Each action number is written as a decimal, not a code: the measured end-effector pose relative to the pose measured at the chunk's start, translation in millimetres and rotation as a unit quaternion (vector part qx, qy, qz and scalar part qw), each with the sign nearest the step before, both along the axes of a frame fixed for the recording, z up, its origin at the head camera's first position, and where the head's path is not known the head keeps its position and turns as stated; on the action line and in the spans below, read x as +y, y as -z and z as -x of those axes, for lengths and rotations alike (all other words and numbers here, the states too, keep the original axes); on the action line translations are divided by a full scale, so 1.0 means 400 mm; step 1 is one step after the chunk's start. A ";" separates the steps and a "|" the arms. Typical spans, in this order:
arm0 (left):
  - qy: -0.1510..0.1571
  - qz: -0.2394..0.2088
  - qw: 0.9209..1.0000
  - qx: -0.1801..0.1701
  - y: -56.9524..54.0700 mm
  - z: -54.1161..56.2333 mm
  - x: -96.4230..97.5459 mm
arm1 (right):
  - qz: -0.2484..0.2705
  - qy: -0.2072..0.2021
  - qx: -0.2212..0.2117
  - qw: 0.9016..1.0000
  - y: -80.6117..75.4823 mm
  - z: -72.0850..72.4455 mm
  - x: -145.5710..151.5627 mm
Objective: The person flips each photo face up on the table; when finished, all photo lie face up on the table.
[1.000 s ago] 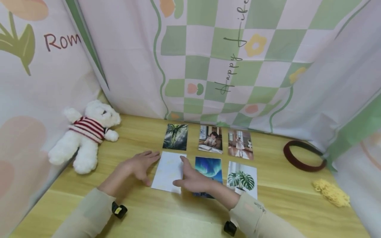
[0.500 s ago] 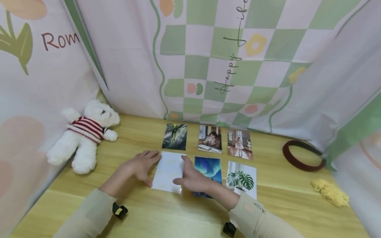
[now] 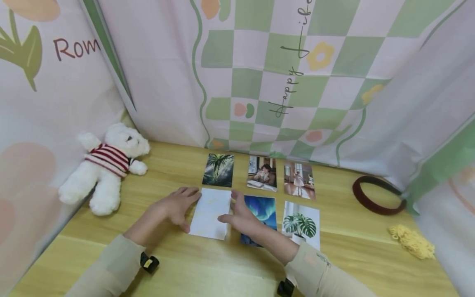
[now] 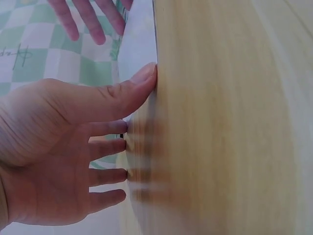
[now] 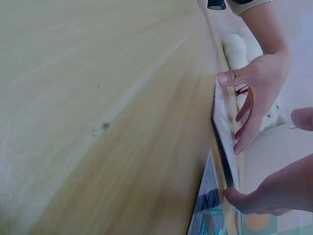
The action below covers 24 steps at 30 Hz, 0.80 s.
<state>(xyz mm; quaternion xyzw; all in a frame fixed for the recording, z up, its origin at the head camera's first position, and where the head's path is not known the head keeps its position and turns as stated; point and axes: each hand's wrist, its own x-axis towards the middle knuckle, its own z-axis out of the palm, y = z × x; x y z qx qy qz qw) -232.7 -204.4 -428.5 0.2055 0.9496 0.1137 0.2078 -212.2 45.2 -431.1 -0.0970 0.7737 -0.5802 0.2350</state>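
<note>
A white card (image 3: 209, 212), blank but for faint yellowish marks, lies at the left of the front row of picture cards. Along its left edge is my left hand (image 3: 179, 206), fingers extended; in the left wrist view its thumb (image 4: 145, 74) touches the card's edge. My right hand (image 3: 243, 214) is at the opposite edge, its thumb extended above the card. One right fingertip (image 5: 234, 195) meets that edge in the right wrist view, with a dark gap beneath the card. Under my right hand, a blue aurora card (image 3: 266, 208) is partly covered.
Behind stand a palm card (image 3: 219, 170), a card of a seated person (image 3: 262, 175) and a dancer card (image 3: 299, 180) in a row. A monstera card (image 3: 301, 222) lies right. A teddy bear (image 3: 107, 161), dark red headband (image 3: 365, 200) and yellow yarn (image 3: 412, 241) are at the sides.
My right fingertips have shifted slightly right and away from me, off the white card's face to its right edge. My left hand stays in place.
</note>
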 end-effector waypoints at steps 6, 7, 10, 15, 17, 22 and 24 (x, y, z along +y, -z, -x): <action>-0.014 -0.002 1.000 0.006 0.002 -0.004 0.009 | 0.000 0.012 0.007 1.000 -0.004 -0.003 -0.003; -0.012 -0.003 1.000 0.010 0.002 -0.006 0.012 | 0.000 0.015 0.009 1.000 -0.006 -0.003 -0.003; -0.007 -0.010 1.000 0.011 0.004 -0.010 0.020 | 0.005 0.034 0.005 0.999 -0.010 -0.004 -0.002; 0.018 -0.019 1.000 0.012 0.005 -0.012 0.030 | 0.027 0.055 -0.020 0.998 -0.012 0.000 0.001; 0.028 -0.023 0.999 0.013 0.005 -0.011 0.033 | 0.037 0.054 -0.027 0.998 -0.013 0.001 0.002; 0.019 -0.065 0.998 -0.005 0.012 -0.003 0.037 | 0.025 0.039 -0.004 0.999 -0.016 -0.003 0.005; 0.010 -0.094 0.996 -0.007 0.019 0.001 0.039 | 0.024 0.025 0.011 0.999 -0.016 -0.005 0.005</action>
